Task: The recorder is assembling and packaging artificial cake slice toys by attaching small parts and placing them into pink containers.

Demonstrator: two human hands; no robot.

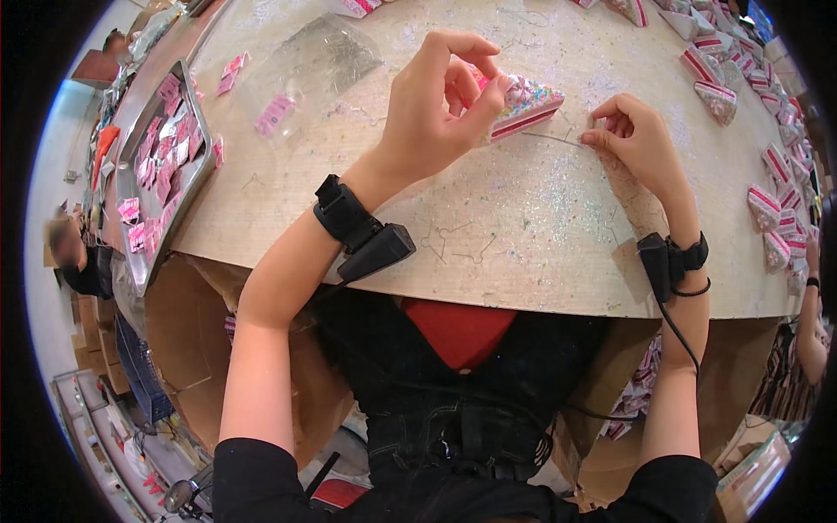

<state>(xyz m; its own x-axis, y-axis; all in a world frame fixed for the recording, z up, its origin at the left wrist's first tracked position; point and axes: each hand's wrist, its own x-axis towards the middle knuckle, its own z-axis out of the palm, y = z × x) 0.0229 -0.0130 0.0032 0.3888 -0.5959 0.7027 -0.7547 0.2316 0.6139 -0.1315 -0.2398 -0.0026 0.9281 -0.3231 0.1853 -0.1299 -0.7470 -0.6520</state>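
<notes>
My left hand (440, 100) is closed on a toy cake slice (532, 106) with colourful sprinkles on top and pink and white layers along its side. Part of something bright pink shows between the fingers, most of it covered by them. To the right, my right hand (641, 144) has thumb and forefinger pinched at the end of a thin wire (554, 139), which stretches toward the slice's lower edge. Whether the wire is joined to the slice I cannot tell. Several bent wire pieces (443, 235) lie on the glitter-strewn tabletop (349, 209) before me.
At left stands a metal tray (209, 148) of pink cards, with a clear plastic bag (336, 57) nearby. More cake slices (717, 100) are heaped along the right. Cardboard boxes (187, 322) sit below the table edge. Another person's arm (811, 340) shows at far right.
</notes>
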